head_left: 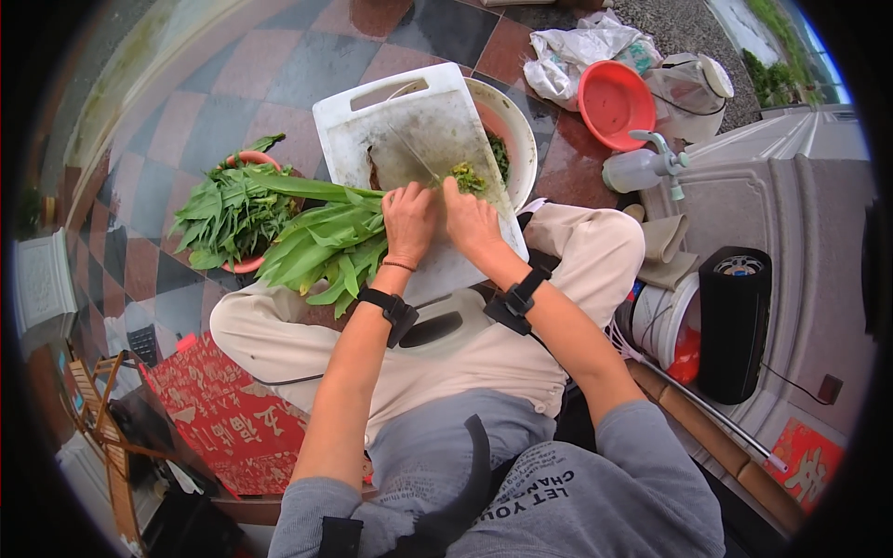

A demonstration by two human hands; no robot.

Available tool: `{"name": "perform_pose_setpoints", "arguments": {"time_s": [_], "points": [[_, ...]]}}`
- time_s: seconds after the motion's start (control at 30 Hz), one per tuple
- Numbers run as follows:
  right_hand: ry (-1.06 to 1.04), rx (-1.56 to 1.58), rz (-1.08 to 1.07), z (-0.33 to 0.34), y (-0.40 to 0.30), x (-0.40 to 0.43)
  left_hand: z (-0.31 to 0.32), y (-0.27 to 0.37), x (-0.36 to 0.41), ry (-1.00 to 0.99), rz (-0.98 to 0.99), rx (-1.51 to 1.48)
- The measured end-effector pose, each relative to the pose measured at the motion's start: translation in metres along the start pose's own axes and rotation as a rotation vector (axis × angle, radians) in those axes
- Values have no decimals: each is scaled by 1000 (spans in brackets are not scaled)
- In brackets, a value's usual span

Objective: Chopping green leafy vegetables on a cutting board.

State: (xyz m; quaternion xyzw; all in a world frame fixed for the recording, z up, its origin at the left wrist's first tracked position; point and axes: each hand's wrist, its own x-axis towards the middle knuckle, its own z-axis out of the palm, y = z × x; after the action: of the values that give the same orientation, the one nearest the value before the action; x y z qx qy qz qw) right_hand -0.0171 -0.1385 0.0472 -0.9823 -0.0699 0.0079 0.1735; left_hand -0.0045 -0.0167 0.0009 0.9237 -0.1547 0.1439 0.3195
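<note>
A stained white plastic cutting board (pixel 349 132) slants from the rim of a white basin (pixel 524 132) towards my lap. My left hand (pixel 409 220) presses a bunch of long green leaves (pixel 328 237) onto the board, their broad ends hanging to the left. Beside it my right hand (pixel 471 217) is closed, with a thin knife blade (pixel 415 153) reaching up and left from it; the handle is hidden in the fist. Chopped green and yellow bits (pixel 467 176) lie on the board just above my right hand. More chopped greens show inside the basin.
At the left, an orange-red basin (pixel 248 265) is heaped with leafy greens (pixel 230 216). A red plastic basin (pixel 614 104), white bags and a pump spray bottle (pixel 631 171) stand at the upper right. A black cylindrical speaker (pixel 734 324) and a white bucket are to my right.
</note>
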Motion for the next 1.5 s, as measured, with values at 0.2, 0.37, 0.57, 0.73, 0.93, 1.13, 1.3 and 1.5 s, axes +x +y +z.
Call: {"name": "perform_pose_setpoints", "arguments": {"time_s": [0.2, 0.37, 0.57, 0.73, 0.93, 1.13, 1.3, 1.5], "points": [[-32, 191, 128, -10, 20, 12, -5, 0, -1, 2, -28, -37], [-10, 187, 164, -34, 26, -12, -7, 3, 2, 43, -68, -106], [-141, 220, 108, -55, 19, -45, -3, -3, 0, 15, -32, -51], [-244, 126, 124, -47, 17, -48, -2, -4, 0, -25, -35, -24], [-142, 97, 79, -14, 1, 2, 2, -2, -1, -3, -36, -27], [-28, 90, 78, -2, 2, 13, -4, -4, -5, -2, -1, -32], [49, 105, 22, 7, 20, 3, -10, 1, -8, -111, 69, 58], [-132, 81, 95, -16, 15, -45, -15, -12, -10, -134, 104, 134]]}}
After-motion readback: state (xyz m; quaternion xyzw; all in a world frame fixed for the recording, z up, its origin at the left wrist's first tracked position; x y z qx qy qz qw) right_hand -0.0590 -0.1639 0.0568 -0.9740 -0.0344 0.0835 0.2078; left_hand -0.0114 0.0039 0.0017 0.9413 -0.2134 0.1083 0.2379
